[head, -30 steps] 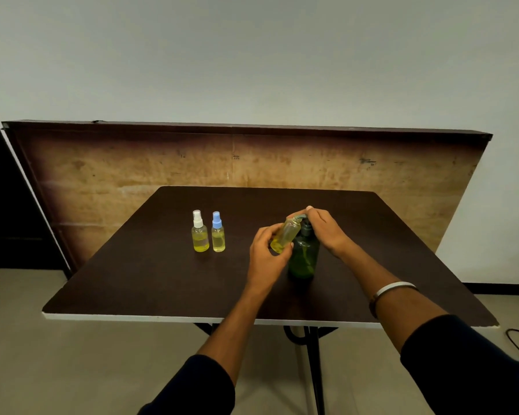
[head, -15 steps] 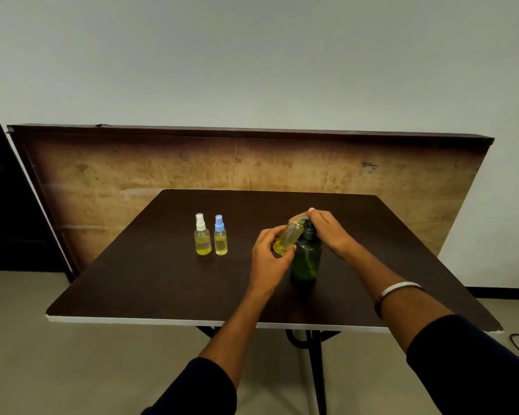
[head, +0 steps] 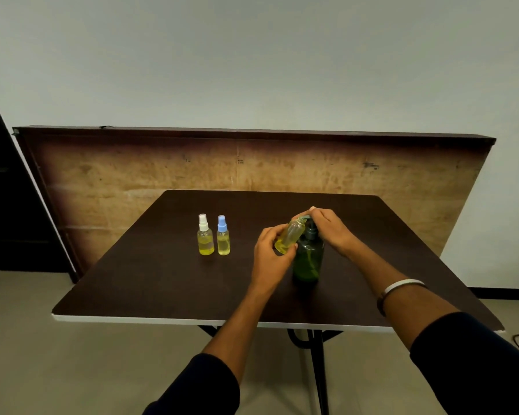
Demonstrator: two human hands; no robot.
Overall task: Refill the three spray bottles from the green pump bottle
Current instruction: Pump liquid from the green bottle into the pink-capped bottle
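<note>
Tilting a small spray bottle (head: 291, 236) in its closed grip, the left hand (head: 270, 259) meets the green pump bottle (head: 308, 259) mid-worktop (head: 150, 280); the right hand (head: 330, 230) presses its pump; two capped spray bottles (head: 214, 235) stand well left.

pretty dim, soft light overhead, faint shadows on the table (head: 162, 280), fisheye bend toward its edges, slightly soft

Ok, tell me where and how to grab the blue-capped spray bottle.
Grip the blue-capped spray bottle around its round body below the cap, coming from the near right side: it stands upright, and the white-capped bottle crowds its left.
</note>
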